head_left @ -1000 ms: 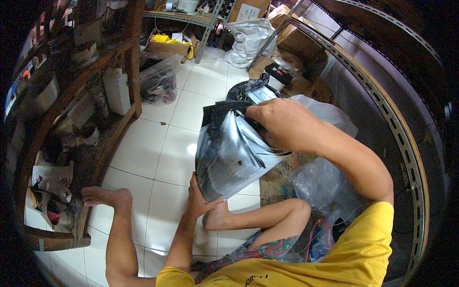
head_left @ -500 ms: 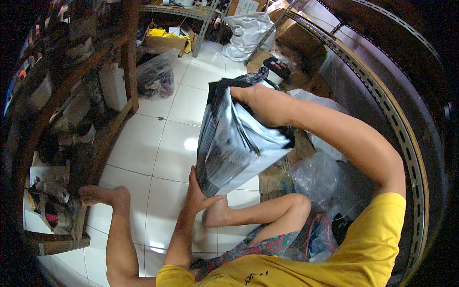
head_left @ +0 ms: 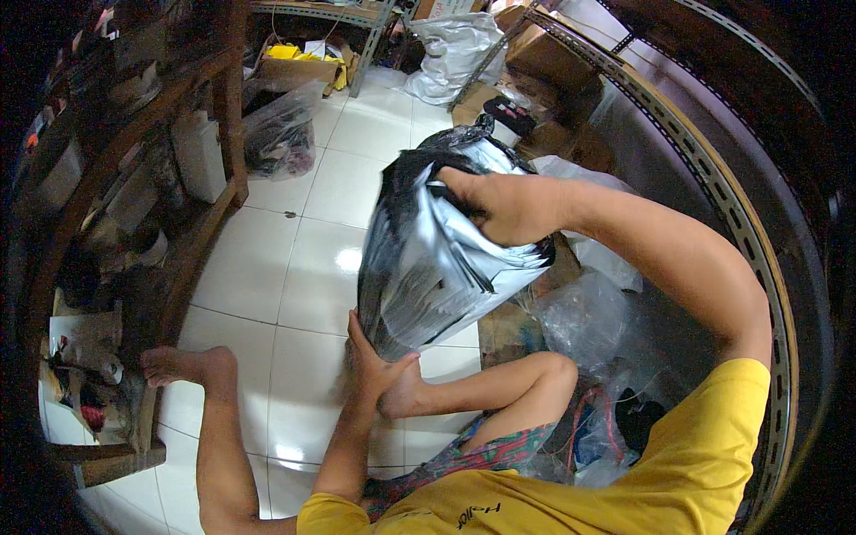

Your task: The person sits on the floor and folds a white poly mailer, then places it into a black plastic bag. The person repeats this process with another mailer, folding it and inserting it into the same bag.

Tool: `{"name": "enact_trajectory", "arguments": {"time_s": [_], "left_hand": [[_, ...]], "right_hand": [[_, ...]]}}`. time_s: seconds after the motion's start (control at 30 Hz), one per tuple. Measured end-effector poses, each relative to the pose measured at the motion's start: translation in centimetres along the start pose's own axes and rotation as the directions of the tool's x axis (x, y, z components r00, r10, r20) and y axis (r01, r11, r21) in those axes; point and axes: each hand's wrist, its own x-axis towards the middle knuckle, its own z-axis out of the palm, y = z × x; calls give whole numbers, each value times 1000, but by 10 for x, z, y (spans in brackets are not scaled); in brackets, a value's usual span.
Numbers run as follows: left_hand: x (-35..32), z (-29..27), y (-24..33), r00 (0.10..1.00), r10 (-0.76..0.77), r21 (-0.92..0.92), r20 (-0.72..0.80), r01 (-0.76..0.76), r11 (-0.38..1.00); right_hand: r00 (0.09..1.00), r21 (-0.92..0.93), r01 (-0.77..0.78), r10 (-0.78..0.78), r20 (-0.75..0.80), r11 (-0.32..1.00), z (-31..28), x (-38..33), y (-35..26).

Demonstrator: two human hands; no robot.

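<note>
A thick bundle of plastic sheets or bags, silvery white and black, is held up tilted above the floor. Black plastic wrapping lies around its far side and top. My left hand grips its lower end, thumb along the near side and fingers along the left side. At the upper end, my right hand reaches in over the layers, fingers closed among them; the fingertips are partly hidden by the plastic. Several layers fan apart under that hand.
Crumpled clear plastic lies to the right beside a metal shelf frame. A wooden shelf stands left, a filled clear bag by its post. Further off are a white sack and a box with yellow items. White tiles cover the floor.
The bundle has tilted and its upper end has spread wider, showing more black wrapping. My right hand has shifted slightly right and down with it; my left hand keeps its hold below.
</note>
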Motion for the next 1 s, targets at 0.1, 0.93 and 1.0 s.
{"name": "enact_trajectory", "arguments": {"time_s": [0.1, 0.93, 1.0], "left_hand": [[-2, 2, 2, 996, -81, -33, 33, 82, 996], [5, 1, 13, 988, -156, -50, -5, 156, 987], [9, 2, 22, 984, -176, -53, 27, 178, 983]], "right_hand": [[980, -160, -198, 196, -31, 967, -8, -20, -36], [987, -184, -43, 13, -160, 982, 8, 4, -17], [918, -222, -391, 362, -160, 893, -6, -20, -38]]}}
